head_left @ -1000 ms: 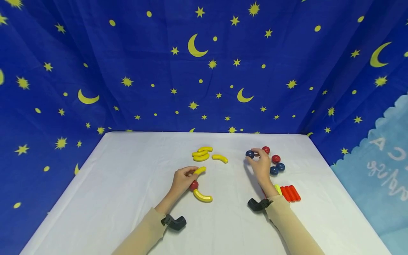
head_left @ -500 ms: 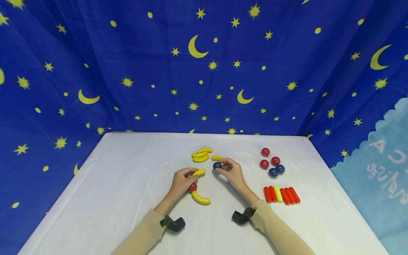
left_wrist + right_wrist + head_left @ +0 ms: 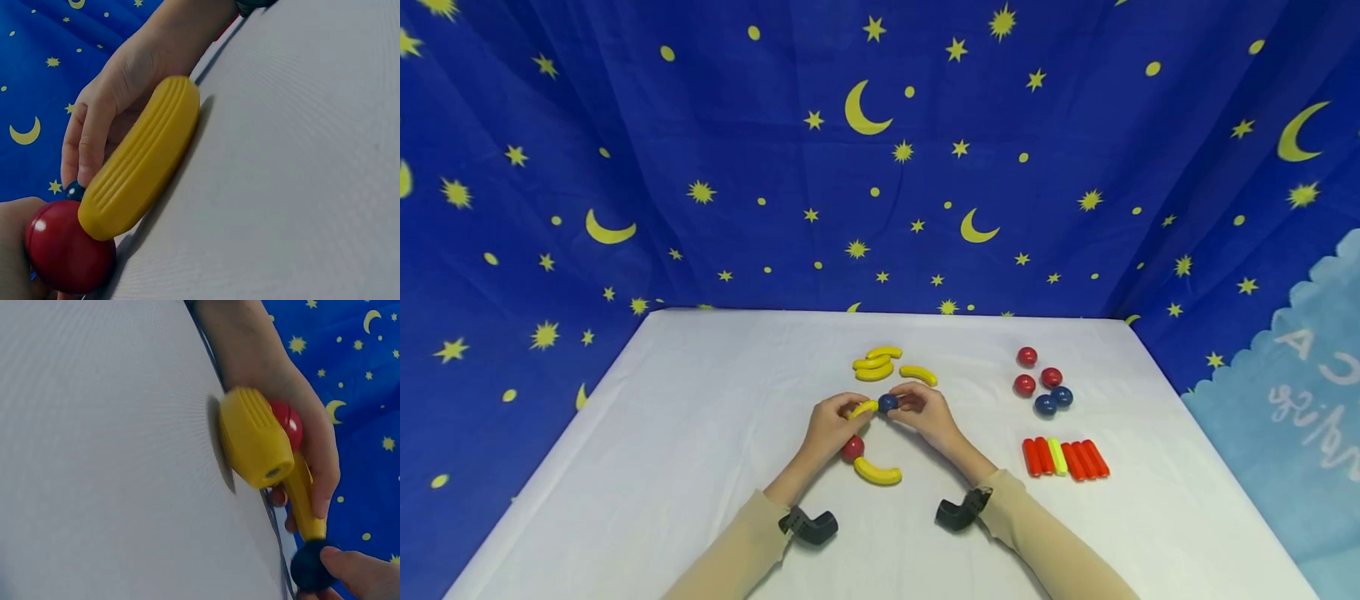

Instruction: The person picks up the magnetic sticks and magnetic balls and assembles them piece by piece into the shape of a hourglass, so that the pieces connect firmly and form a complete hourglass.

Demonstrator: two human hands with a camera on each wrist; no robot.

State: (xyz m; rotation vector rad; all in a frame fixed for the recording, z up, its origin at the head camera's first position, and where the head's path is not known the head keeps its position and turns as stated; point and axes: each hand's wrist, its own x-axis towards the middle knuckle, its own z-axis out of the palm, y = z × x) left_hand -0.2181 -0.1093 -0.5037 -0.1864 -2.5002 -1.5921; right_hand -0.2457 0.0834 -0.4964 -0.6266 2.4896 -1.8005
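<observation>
My left hand [image 3: 830,429] pinches a curved yellow rod [image 3: 865,407] above the middle of the white table. A glossy red ball [image 3: 852,448] joins that rod to a second curved yellow rod [image 3: 878,472], which extends toward the right. Between the thumb and fingers of my right hand [image 3: 928,414] is a dark blue ball [image 3: 887,403], right at the tip of the pinched rod. In the right wrist view, the blue ball [image 3: 310,565] meets the rod's end [image 3: 312,528]. The left wrist view shows the red ball [image 3: 69,247] at the ridged second rod's end [image 3: 140,159], partly hiding the blue ball.
Beyond my hands lie several curved yellow rods [image 3: 874,373], one of them apart [image 3: 918,375]. Red balls [image 3: 1025,385] and two blue balls [image 3: 1046,405] sit at the right. Nearer stands a row of straight red rods [image 3: 1078,460] with one yellow-green rod [image 3: 1057,457].
My right hand has carried the blue ball leftward from the ball group to the yellow rod's tip. My left hand has stayed nearly in place, holding the same rod.
</observation>
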